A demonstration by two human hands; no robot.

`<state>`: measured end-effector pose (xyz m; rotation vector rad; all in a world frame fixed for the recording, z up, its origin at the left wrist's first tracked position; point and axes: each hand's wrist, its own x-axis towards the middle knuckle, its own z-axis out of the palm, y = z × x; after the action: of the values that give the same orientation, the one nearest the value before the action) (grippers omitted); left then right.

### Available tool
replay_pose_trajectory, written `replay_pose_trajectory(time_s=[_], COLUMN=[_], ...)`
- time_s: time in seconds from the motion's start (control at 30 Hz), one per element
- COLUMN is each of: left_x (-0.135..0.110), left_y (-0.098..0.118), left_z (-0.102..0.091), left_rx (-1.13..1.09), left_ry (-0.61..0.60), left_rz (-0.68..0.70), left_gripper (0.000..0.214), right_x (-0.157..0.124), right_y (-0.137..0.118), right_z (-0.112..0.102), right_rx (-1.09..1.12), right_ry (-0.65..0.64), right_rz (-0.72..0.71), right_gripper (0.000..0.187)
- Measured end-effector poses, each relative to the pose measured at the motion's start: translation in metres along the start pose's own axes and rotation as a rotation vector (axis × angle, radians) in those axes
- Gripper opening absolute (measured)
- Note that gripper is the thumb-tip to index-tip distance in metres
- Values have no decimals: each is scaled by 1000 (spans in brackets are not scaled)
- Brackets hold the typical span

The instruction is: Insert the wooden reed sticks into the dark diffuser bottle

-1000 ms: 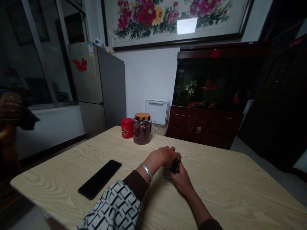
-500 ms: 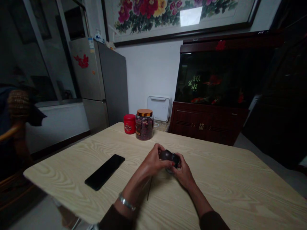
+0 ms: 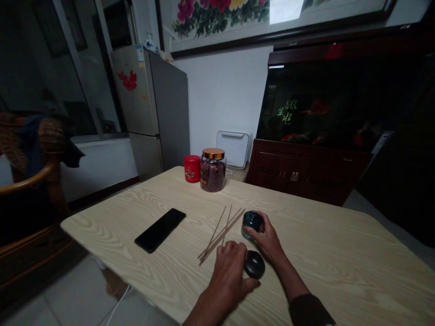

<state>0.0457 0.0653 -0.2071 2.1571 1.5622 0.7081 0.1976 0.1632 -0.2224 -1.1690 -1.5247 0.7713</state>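
My right hand (image 3: 268,237) grips a small dark round pot (image 3: 252,221) that stands on the wooden table (image 3: 340,258). The pot's dark round lid (image 3: 254,264) lies on the table just in front of it, and my left hand (image 3: 231,265) rests beside the lid with thumb and fingers closed on its edge. Several thin brown sticks (image 3: 220,233) lie fanned on the table just left of the pot, beyond my left hand.
A black phone (image 3: 160,229) lies flat to the left. At the table's far edge stand a glass jar with a gold lid (image 3: 212,170) and a small red tin (image 3: 192,168). A wooden chair (image 3: 30,181) stands left; a fridge (image 3: 152,108) and fish tank (image 3: 326,108) behind.
Both hands were together around the pot; now the lid is off and set down nearer me by my left hand. The sticks have come into sight. The view has tilted down and shifted.
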Motion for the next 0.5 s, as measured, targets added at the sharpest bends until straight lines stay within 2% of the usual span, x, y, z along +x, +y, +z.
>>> replay_pose_trajectory(time_s=[0.1,0.17,0.27,0.33,0.4,0.5], left_x=[1,10,36,57,73,86], left_y=[-4,-10,-28,-42,-54,-64], left_z=[-11,-26,-50,-61,-66,-63], left_rx=[-11,-18,103,295,407,435], left_ry=[-32,-37,35,18,-48,-102], left_rz=[45,39,-115,-226,-286,-308], left_gripper=[57,43,22,18,22,27], right_x=[0,0,0,0,0,1], right_y=[-1,-2,-5,-5,-3,0], right_z=[0,0,-1,-1,-1,-2], right_rx=[-15,-25,-15,-27,-48,-64], right_ry=[5,11,9,15,24,19], right_rz=[12,21,21,28,32,30], right_gripper=[60,61,59,59,60,61])
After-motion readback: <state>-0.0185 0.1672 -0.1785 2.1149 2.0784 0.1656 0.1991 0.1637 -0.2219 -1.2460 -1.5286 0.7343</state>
